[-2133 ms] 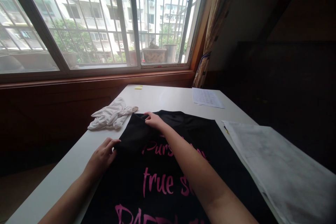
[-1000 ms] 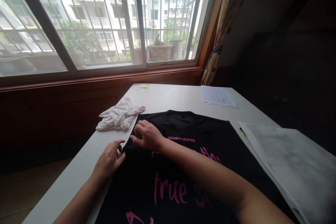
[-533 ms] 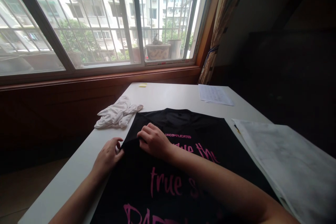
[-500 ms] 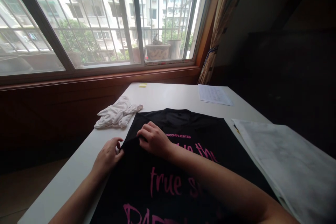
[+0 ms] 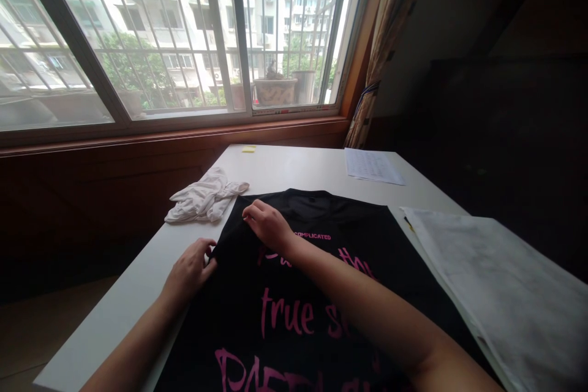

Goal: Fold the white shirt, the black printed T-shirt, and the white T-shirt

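**Black Shirt Lies Flat Under Two Bare Hands**

A black shirt (image 5: 285, 282) lay spread, collar (image 5: 309, 194) away from the wearer, across a white table (image 5: 294, 165) from the center to the bottom edge of the frame, as I watched through the head camera. The left hand (image 5: 190, 266), left of center, touched the shirt's side edge with thumb and fingers curled; whether cloth was pinched between them, I could not tell. The right hand (image 5: 269, 226), just above center, reached across the upper shirt, fingers bent near the shoulder; its grip, too, was unclear. The hands were apart from each other.

I judged the fabric light, soft and limp, smooth enough to slide on the tabletop, with little risk of breaking but ready to wrinkle. The pink print (image 5: 312, 236) looked perhaps a little stiffer than the plain cloth. The best holds, in my view, were the shoulder seam and the side edge, pinched well apart so that the panel between stayed taut.

A crumpled white cloth (image 5: 204, 199) sat at left, papers (image 5: 373, 165) at upper right of center, and a pale sheet (image 5: 496, 282) at lower right.
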A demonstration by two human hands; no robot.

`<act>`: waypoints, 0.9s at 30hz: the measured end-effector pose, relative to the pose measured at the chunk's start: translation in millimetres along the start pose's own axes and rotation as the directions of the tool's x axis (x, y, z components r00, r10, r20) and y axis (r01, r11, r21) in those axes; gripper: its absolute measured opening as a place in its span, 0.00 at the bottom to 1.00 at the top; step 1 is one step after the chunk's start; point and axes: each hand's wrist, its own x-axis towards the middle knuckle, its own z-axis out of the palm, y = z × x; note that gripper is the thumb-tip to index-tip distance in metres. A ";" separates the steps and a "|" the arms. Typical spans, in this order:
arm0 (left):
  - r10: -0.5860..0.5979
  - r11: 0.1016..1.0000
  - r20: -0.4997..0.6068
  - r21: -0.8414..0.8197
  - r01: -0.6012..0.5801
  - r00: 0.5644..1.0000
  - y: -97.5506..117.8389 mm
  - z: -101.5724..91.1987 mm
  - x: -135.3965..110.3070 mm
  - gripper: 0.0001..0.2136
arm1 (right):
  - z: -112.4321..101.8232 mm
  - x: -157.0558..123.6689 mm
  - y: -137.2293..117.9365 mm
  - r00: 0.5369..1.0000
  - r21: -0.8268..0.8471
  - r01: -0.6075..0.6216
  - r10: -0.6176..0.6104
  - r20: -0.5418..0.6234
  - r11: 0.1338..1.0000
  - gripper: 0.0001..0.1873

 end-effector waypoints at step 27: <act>0.095 0.993 0.025 0.062 -0.096 0.995 -3.5 -4.2 -1.4 0.06 | -3.4 -53.1 -17.0 0.955 -0.022 0.267 -0.261 0.144 0.963 0.10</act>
